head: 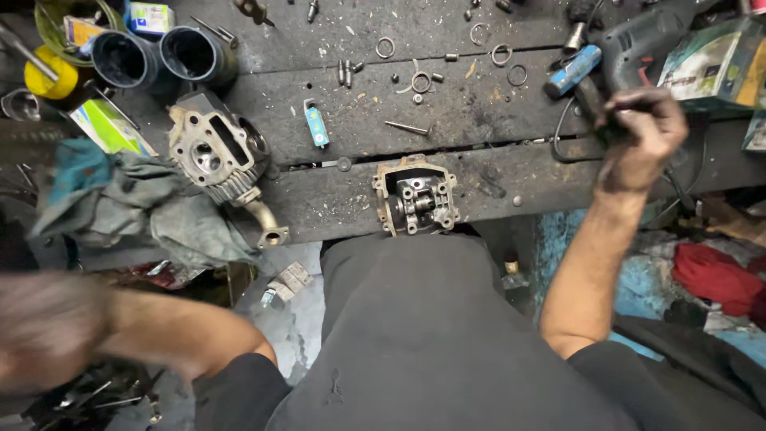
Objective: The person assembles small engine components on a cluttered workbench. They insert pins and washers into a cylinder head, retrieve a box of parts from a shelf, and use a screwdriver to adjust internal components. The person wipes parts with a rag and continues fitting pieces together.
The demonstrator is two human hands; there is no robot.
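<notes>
My right hand reaches over the right side of the dark wooden workbench, its fingers closed around a dark tool handle beside a grey power drill. A small engine cylinder head with rocker arms sits at the bench's near edge, in front of my body. My left hand is low at the left, blurred by motion, off the bench above a pile of metal tools; whether it holds anything cannot be told.
A second finned cylinder head lies at the left beside crumpled rags. Two dark cylinder sleeves stand at the back left. Rings, pins and bolts are scattered over the bench, with a blue lighter. Boxes stand at the right.
</notes>
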